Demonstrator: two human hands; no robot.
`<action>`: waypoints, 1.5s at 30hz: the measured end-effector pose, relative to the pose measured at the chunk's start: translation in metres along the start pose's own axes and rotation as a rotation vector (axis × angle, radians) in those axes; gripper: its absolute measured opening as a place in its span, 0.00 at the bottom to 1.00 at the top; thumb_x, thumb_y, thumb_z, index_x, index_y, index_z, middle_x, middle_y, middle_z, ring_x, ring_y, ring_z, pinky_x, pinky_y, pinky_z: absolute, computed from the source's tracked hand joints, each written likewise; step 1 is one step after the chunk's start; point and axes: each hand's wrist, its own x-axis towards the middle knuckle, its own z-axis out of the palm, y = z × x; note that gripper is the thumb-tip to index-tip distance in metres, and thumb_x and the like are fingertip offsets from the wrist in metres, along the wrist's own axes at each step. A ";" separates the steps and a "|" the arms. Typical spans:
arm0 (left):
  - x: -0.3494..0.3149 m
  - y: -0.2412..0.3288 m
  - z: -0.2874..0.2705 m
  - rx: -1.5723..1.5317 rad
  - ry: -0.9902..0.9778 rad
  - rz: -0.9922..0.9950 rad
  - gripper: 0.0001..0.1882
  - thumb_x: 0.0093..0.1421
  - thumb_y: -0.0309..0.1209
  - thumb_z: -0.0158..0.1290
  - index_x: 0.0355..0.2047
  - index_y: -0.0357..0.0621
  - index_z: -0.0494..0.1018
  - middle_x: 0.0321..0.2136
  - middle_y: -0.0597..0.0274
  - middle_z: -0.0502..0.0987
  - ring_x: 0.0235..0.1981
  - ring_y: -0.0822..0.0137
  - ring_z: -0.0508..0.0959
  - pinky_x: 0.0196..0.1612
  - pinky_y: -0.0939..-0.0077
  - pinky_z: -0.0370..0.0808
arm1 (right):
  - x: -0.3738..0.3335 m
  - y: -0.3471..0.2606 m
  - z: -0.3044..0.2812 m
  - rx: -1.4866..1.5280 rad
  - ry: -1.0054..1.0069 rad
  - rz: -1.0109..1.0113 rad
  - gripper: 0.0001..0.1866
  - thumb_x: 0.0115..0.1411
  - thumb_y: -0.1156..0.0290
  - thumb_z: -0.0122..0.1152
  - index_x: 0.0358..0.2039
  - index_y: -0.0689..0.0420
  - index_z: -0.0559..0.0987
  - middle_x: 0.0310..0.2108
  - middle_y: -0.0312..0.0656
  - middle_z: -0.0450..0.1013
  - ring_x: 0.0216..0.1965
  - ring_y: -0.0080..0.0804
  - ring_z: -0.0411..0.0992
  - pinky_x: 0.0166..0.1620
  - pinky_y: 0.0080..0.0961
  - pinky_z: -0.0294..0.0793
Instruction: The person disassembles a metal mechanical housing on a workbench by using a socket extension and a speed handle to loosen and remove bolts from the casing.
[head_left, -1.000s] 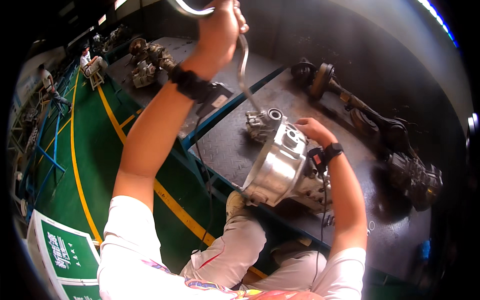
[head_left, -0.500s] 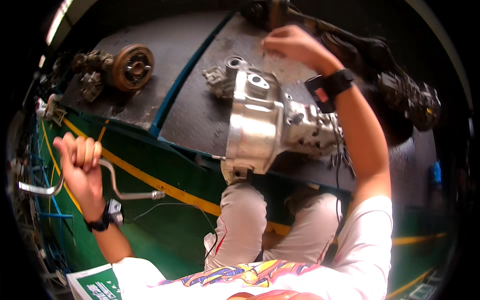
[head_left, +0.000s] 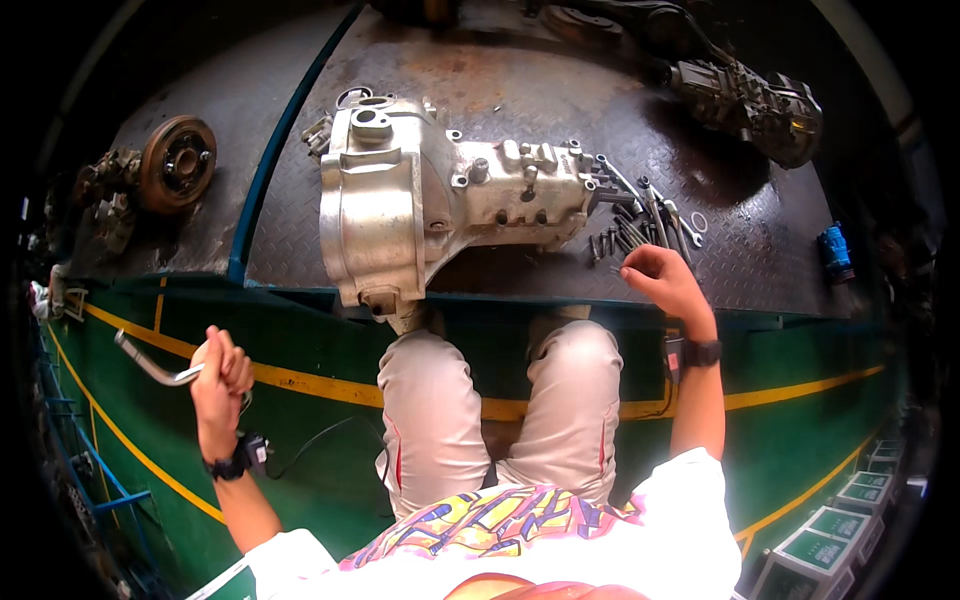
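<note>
A silver gearbox housing (head_left: 375, 215) lies on its side on the dark metal bench, its wide bell end to the left and its narrow end to the right. My left hand (head_left: 221, 385) is closed round a bent steel speed brace (head_left: 150, 363), out in front of the bench at the left. Over the bench's front edge, my right hand (head_left: 668, 288) has its fingers curled in a pinch; anything between the fingertips is too small to make out. Just beyond it lie several loose bolts (head_left: 628, 232) and a few wrenches (head_left: 668, 215).
A rusty brake drum assembly (head_left: 178, 165) rests on the left bench. Another gearbox (head_left: 745, 105) sits at the back right, and a blue cylindrical object (head_left: 834, 252) near the right edge. A thin washer (head_left: 699, 222) lies beside the wrenches. Boxes (head_left: 825, 540) stand at the lower right.
My right hand has come back from beyond the housing to the bolts at the right front. My left hand still grips the speed brace, now turned differently. The view has shifted right.
</note>
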 end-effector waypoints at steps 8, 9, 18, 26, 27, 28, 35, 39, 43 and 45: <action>0.024 0.002 0.021 -0.217 -0.067 -0.342 0.25 0.82 0.43 0.40 0.23 0.53 0.59 0.12 0.78 0.50 0.10 0.79 0.47 0.15 0.78 0.46 | 0.005 0.033 0.021 -0.328 0.252 -0.121 0.16 0.54 0.72 0.78 0.41 0.61 0.82 0.39 0.45 0.79 0.34 0.39 0.78 0.41 0.36 0.79; 0.026 0.004 0.021 -0.209 -0.060 -0.326 0.23 0.81 0.42 0.41 0.24 0.54 0.60 0.12 0.80 0.50 0.10 0.79 0.47 0.15 0.78 0.47 | 0.003 0.030 0.022 -0.370 0.283 -0.091 0.16 0.54 0.72 0.78 0.41 0.61 0.82 0.40 0.45 0.78 0.33 0.41 0.77 0.41 0.37 0.79; 0.035 0.039 0.020 0.000 0.044 -0.417 0.16 0.78 0.43 0.47 0.29 0.59 0.66 0.11 0.83 0.52 0.09 0.81 0.51 0.13 0.80 0.50 | 0.027 0.065 0.034 -0.424 0.509 -0.126 0.15 0.55 0.66 0.77 0.34 0.62 0.80 0.28 0.50 0.79 0.31 0.50 0.78 0.39 0.41 0.78; 0.066 0.030 0.033 1.164 0.099 0.041 0.25 0.76 0.47 0.49 0.28 0.38 0.73 0.22 0.56 0.74 0.28 0.58 0.75 0.36 0.60 0.73 | -0.005 0.064 0.040 -0.270 0.509 -0.239 0.17 0.59 0.76 0.72 0.48 0.61 0.79 0.39 0.44 0.78 0.37 0.35 0.78 0.41 0.31 0.77; 0.070 0.033 0.038 1.290 0.112 0.053 0.25 0.76 0.47 0.49 0.30 0.37 0.73 0.23 0.50 0.76 0.30 0.52 0.78 0.39 0.56 0.74 | -0.012 0.067 0.044 -0.205 0.498 -0.242 0.16 0.61 0.77 0.70 0.50 0.60 0.80 0.40 0.43 0.78 0.37 0.34 0.77 0.41 0.30 0.77; 0.074 0.030 0.036 1.285 0.129 0.053 0.25 0.76 0.47 0.49 0.30 0.37 0.73 0.23 0.50 0.76 0.30 0.52 0.78 0.39 0.56 0.74 | -0.022 0.064 0.044 -0.207 0.490 -0.256 0.16 0.61 0.77 0.70 0.50 0.60 0.80 0.40 0.43 0.78 0.37 0.34 0.77 0.41 0.30 0.77; 0.118 0.011 0.041 1.480 0.139 0.241 0.21 0.76 0.43 0.48 0.39 0.34 0.77 0.36 0.33 0.81 0.41 0.30 0.80 0.43 0.42 0.75 | -0.105 0.045 0.029 -0.128 0.584 -0.161 0.16 0.65 0.80 0.65 0.53 0.60 0.79 0.47 0.38 0.75 0.41 0.27 0.74 0.45 0.24 0.74; 0.065 0.047 0.061 1.567 -0.011 -0.006 0.22 0.74 0.43 0.53 0.36 0.34 0.78 0.33 0.34 0.82 0.41 0.33 0.82 0.43 0.45 0.77 | -0.130 0.014 0.028 0.017 0.501 -0.205 0.16 0.66 0.79 0.65 0.53 0.60 0.79 0.46 0.38 0.75 0.43 0.25 0.75 0.47 0.23 0.75; 0.021 0.075 0.090 1.623 -0.375 -0.274 0.21 0.74 0.44 0.53 0.39 0.33 0.79 0.34 0.35 0.82 0.41 0.34 0.81 0.43 0.49 0.77 | -0.152 -0.024 0.030 0.094 0.319 -0.149 0.17 0.65 0.79 0.67 0.55 0.59 0.79 0.44 0.39 0.77 0.44 0.25 0.77 0.47 0.24 0.76; 0.006 0.063 0.107 1.616 -0.379 -0.281 0.22 0.74 0.45 0.53 0.40 0.34 0.78 0.34 0.35 0.82 0.39 0.34 0.81 0.43 0.50 0.77 | -0.160 -0.040 0.031 0.057 0.164 -0.109 0.18 0.65 0.78 0.67 0.56 0.60 0.78 0.46 0.40 0.77 0.48 0.27 0.78 0.52 0.24 0.76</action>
